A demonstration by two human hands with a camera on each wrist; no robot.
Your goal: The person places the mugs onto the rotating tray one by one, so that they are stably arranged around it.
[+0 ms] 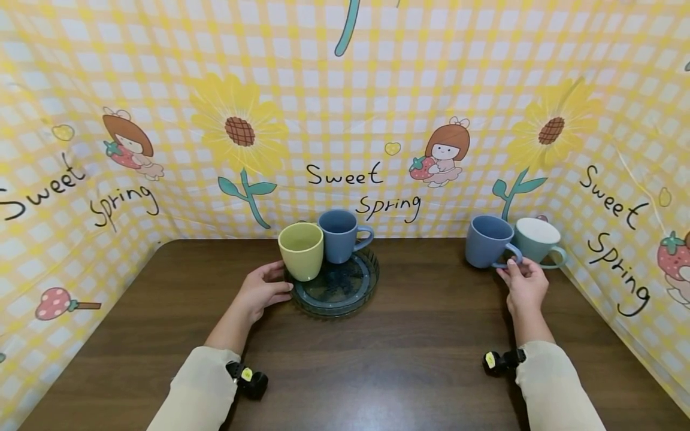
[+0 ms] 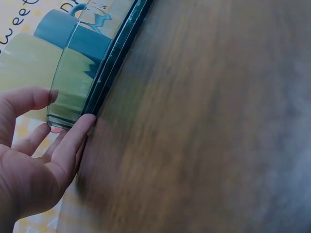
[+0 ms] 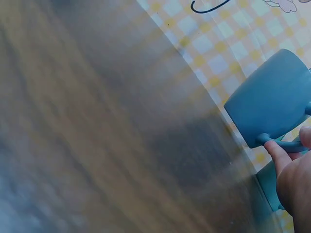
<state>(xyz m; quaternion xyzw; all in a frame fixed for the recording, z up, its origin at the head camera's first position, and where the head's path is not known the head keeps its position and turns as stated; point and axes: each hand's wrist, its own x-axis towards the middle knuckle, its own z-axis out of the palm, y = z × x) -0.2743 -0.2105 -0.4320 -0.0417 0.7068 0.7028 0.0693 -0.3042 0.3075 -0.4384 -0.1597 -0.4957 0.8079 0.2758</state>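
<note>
My left hand (image 1: 263, 291) grips the left edge of a round, dark glass tray (image 1: 338, 303), thumb at its rim. In the left wrist view, the fingers reach the tray's lower edge. A yellow-green mug (image 1: 300, 252) and a blue mug with its handle to the right (image 1: 336, 238) stand on the tray. At the right, my right hand (image 1: 527, 290) pinches the handle of another blue mug (image 1: 487, 242); the right wrist view suggests this mug is slightly raised off the table. Beside it, partly hidden, is a teal mug with a white inside (image 1: 538, 239).
The brown wooden table (image 1: 377, 371) runs back to a yellow checked cloth (image 1: 334, 108), which also rises along both sides. The two mugs at the right stand close to the cloth at the back corner.
</note>
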